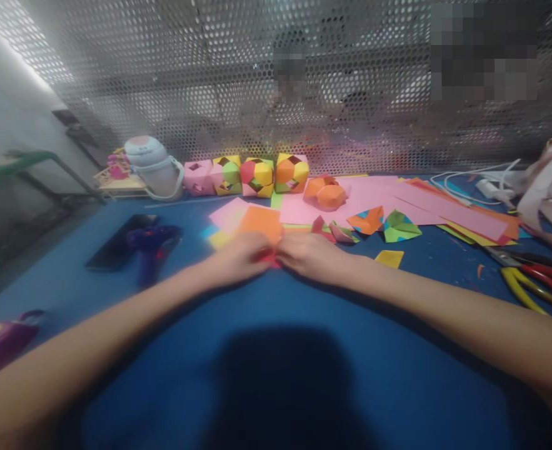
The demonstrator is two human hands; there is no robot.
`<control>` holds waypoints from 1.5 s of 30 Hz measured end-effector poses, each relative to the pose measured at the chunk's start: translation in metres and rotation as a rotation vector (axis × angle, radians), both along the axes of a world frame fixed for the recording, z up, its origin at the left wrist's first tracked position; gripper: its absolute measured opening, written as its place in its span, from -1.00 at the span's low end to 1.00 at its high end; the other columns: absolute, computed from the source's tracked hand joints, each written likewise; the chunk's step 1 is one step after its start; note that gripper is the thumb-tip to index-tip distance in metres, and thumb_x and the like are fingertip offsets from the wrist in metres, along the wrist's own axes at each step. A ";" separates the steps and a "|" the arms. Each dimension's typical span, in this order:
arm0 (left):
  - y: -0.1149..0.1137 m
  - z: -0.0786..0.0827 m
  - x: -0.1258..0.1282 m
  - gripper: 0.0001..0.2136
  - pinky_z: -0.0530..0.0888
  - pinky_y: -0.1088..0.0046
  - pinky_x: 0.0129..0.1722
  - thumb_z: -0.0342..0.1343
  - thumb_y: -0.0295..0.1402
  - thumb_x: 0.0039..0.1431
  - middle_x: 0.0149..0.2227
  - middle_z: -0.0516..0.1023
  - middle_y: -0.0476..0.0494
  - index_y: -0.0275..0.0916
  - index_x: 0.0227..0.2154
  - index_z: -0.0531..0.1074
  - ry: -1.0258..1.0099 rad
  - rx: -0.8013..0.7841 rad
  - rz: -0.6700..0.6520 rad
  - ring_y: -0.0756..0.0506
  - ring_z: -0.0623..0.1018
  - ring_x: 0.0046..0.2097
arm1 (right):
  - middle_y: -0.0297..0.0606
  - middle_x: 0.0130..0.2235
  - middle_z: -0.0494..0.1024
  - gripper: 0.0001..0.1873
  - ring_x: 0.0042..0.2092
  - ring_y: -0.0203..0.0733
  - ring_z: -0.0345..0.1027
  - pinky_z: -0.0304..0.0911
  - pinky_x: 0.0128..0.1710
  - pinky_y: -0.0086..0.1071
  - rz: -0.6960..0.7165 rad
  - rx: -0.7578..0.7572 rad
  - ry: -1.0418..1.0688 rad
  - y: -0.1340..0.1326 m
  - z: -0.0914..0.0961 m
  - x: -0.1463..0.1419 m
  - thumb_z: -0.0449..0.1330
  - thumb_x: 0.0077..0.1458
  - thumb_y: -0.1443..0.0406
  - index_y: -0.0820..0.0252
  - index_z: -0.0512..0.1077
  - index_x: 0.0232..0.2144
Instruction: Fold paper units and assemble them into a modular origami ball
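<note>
Both of my hands meet at the middle of the blue table (276, 350). My left hand (242, 256) and my right hand (311, 255) are closed, fingers pressed down on a small red paper piece (272, 257) between them. Just behind the hands lies an orange paper sheet (261, 223) on a pink one (229, 212). Small folded paper units (400, 226) in green, orange and pink lie to the right behind my right hand.
Several finished multicoloured paper cubes (257, 176) line the perforated metal screen (304, 81). A white flask (156, 167), a dark phone (119, 250) and a blue tool (151, 247) sit left. Pink paper sheets (397, 200), scissors (533, 275) and a white cable (482, 184) lie right.
</note>
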State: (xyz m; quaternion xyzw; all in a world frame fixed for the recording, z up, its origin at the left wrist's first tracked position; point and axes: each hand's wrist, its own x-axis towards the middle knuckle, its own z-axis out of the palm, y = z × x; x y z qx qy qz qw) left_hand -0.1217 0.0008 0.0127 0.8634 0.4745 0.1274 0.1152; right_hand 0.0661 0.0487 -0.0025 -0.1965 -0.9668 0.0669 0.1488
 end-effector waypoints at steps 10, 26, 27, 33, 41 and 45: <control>0.001 0.005 -0.006 -0.80 0.39 0.40 -0.26 -0.07 -0.31 0.22 -0.27 0.48 -0.21 -0.29 -0.28 0.41 0.177 0.070 -0.109 -0.11 0.46 -0.24 | -0.17 -0.33 0.47 -0.85 -0.31 -0.22 0.28 0.13 -0.35 -0.41 0.021 -0.045 -0.033 0.002 0.003 0.003 0.05 0.17 0.44 0.31 0.42 -0.38; 0.003 0.011 -0.005 -0.81 0.39 0.36 -0.21 -0.01 -0.29 0.13 -0.25 0.48 -0.19 -0.28 -0.28 0.40 0.125 -0.021 -0.075 -0.12 0.45 -0.21 | -0.07 -0.29 0.50 -0.80 -0.27 -0.15 0.30 0.16 -0.28 -0.32 0.139 0.146 -0.172 0.013 0.001 -0.003 0.03 0.21 0.40 0.37 0.45 -0.29; 0.004 0.010 -0.006 -0.82 0.38 0.36 -0.21 0.00 -0.31 0.12 -0.26 0.47 -0.18 -0.28 -0.29 0.40 0.132 -0.017 -0.077 -0.11 0.45 -0.22 | -0.07 -0.30 0.49 -0.79 -0.28 -0.16 0.30 0.16 -0.28 -0.32 0.139 0.162 -0.178 0.013 0.000 -0.004 0.02 0.20 0.43 0.37 0.46 -0.30; 0.004 0.012 -0.006 -0.87 0.37 0.39 -0.26 0.01 -0.38 0.05 -0.29 0.44 -0.15 -0.27 -0.34 0.38 0.154 -0.032 -0.075 -0.10 0.43 -0.25 | -0.13 -0.34 0.48 -0.85 -0.33 -0.20 0.28 0.13 -0.33 -0.36 0.180 0.113 -0.203 0.010 0.017 0.000 0.09 0.15 0.38 0.33 0.47 -0.34; 0.007 0.019 -0.008 -0.83 0.37 0.37 -0.28 0.02 -0.38 -0.01 -0.29 0.42 -0.16 -0.28 -0.31 0.34 0.225 -0.097 -0.070 -0.11 0.42 -0.27 | -0.11 -0.29 0.51 -0.81 -0.30 -0.17 0.30 0.12 -0.31 -0.34 0.209 0.173 -0.197 0.011 0.013 0.001 0.04 0.19 0.36 0.34 0.45 -0.27; 0.006 0.018 -0.008 -0.84 0.37 0.38 -0.28 0.02 -0.37 0.01 -0.28 0.43 -0.16 -0.27 -0.31 0.34 0.221 -0.077 -0.059 -0.12 0.43 -0.26 | -0.08 -0.29 0.51 -0.76 -0.31 -0.17 0.30 0.10 -0.32 -0.32 0.206 0.254 -0.214 0.012 0.006 -0.002 -0.03 0.24 0.38 0.36 0.43 -0.27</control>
